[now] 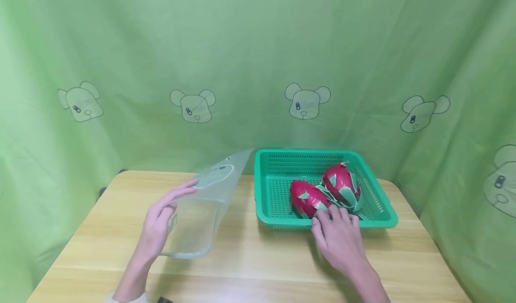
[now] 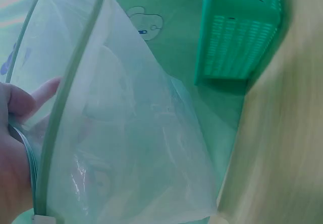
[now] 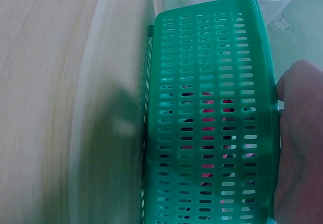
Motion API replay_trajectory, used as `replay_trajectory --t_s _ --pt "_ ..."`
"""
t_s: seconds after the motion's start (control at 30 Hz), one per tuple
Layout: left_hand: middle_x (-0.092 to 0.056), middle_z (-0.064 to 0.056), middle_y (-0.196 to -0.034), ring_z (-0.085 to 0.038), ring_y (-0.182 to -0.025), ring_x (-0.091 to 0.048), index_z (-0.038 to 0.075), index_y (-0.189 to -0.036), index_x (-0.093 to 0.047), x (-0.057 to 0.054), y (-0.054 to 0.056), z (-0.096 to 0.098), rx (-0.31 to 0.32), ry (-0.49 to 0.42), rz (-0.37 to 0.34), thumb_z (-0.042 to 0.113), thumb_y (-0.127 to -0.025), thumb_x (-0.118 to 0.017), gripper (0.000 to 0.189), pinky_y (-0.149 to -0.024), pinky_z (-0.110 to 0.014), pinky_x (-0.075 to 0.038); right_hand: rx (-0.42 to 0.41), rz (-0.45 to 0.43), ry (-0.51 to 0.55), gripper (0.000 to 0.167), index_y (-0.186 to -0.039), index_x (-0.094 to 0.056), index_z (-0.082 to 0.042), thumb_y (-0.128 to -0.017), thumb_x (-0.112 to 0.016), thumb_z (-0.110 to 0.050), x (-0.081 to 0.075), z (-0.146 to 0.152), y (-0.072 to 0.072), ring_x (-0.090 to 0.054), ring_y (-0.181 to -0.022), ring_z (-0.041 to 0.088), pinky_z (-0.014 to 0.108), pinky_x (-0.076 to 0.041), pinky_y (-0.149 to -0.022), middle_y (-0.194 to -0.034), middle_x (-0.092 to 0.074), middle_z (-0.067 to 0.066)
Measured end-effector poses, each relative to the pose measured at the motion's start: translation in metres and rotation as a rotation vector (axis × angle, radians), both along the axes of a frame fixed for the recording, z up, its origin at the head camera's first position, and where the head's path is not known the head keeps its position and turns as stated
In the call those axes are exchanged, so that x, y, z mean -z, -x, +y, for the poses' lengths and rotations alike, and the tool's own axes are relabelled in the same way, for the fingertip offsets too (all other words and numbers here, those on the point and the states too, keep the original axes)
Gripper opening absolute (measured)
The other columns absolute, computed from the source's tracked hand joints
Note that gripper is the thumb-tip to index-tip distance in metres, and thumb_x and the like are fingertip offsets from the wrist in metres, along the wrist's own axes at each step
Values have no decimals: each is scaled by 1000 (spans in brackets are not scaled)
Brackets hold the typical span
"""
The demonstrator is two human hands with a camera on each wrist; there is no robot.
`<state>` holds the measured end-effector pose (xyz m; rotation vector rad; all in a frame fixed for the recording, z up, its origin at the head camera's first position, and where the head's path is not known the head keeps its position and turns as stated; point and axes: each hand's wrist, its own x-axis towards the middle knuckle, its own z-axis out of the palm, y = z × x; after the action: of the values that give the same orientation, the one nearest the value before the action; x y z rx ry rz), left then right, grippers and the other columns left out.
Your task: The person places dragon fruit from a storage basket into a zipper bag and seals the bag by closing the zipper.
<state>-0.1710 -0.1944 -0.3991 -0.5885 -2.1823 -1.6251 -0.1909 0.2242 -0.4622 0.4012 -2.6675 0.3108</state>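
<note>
My left hand [image 1: 159, 222] holds up a clear zip bag [image 1: 197, 222] with its mouth spread wide. In the left wrist view the bag's green zip strip [image 2: 65, 103] runs past the fingers, with a small slider [image 2: 44, 219] at its lower end. On the right, my right hand [image 1: 340, 240] reaches over the near rim of a green plastic basket [image 1: 326, 223]. Its bent fingers are right at the left red dragon fruit [image 1: 307, 198], their tips hidden, so I cannot tell whether they grip it. Another dragon fruit [image 1: 341, 182] lies behind, to the right.
The basket stands toward the back right of a light wooden table [image 1: 250, 271]. Behind and around the table hangs a green curtain [image 1: 250, 61] printed with bear faces. A small dark object [image 1: 164, 300] shows at the front edge of the view.
</note>
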Motion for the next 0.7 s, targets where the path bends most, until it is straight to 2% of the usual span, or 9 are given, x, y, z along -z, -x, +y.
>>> replay_trajectory --t_s 0.07,0.13,0.27,0.33,0.4,0.5,0.57,0.7 --pt "-55 -9 -150 -23 -143 -45 6 -134 -65 -3 -1 -1 -4 -40 -16 -5 -103 -26 51 -118 -27 -31 -1 3 1 22 -95 -62 -16 -104 -48 -31 0 0 0 -48 -95 33 53 -38 -83 -98 -55 10" --pt "-56 -13 -148 -23 -142 -48 -1 -132 -65 -4 -2 -3 18 -120 -14 -3 -105 -24 49 -119 -28 -32 -1 5 1 23 -94 -62 -16 -104 -48 -31 0 0 0 -49 -94 33 53 -38 -83 -98 -56 10" --pt "-56 -27 -142 -30 -138 -51 -18 -127 -56 -4 -1 -6 120 -328 63 -3 -106 -18 47 -122 -32 -29 -2 7 2 23 -95 -63 -16 -104 -48 -31 1 0 0 -49 -94 33 53 -38 -83 -98 -56 10" --pt "-56 -29 -140 -33 -138 -50 -23 -129 -51 -5 -2 -8 168 -421 103 -3 -106 -15 47 -123 -35 -29 -2 7 2 23 -95 -63 -16 -104 -48 -31 2 0 0 -49 -94 33 53 -38 -83 -98 -56 10" --pt "-59 -26 -139 -32 -137 -51 -23 -132 -49 -7 -5 -8 155 -489 112 0 -106 -15 48 -122 -35 -31 -2 8 2 23 -95 -63 -16 -104 -48 -31 2 0 0 -49 -94 33 53 -38 -83 -98 -56 10" --pt "-61 -17 -138 -30 -137 -51 -16 -138 -50 -13 -11 -9 80 -564 81 5 -107 -18 49 -120 -34 -34 -3 14 2 23 -95 -63 -17 -104 -48 -31 3 1 1 -49 -94 33 53 -38 -84 -98 -56 10" --pt "-60 -15 -138 -30 -136 -50 -13 -140 -49 -19 -15 -9 48 -613 84 6 -106 -20 49 -119 -34 -35 -5 22 1 23 -95 -63 -17 -104 -48 -31 3 1 1 -49 -93 33 53 -38 -83 -98 -56 10" --pt "-56 -25 -139 -37 -136 -46 -19 -141 -43 -30 -18 -10 94 -688 193 3 -104 -18 50 -120 -38 -32 -10 34 3 22 -94 -62 -17 -104 -48 -31 3 2 2 -49 -93 33 53 -38 -83 -97 -56 9"
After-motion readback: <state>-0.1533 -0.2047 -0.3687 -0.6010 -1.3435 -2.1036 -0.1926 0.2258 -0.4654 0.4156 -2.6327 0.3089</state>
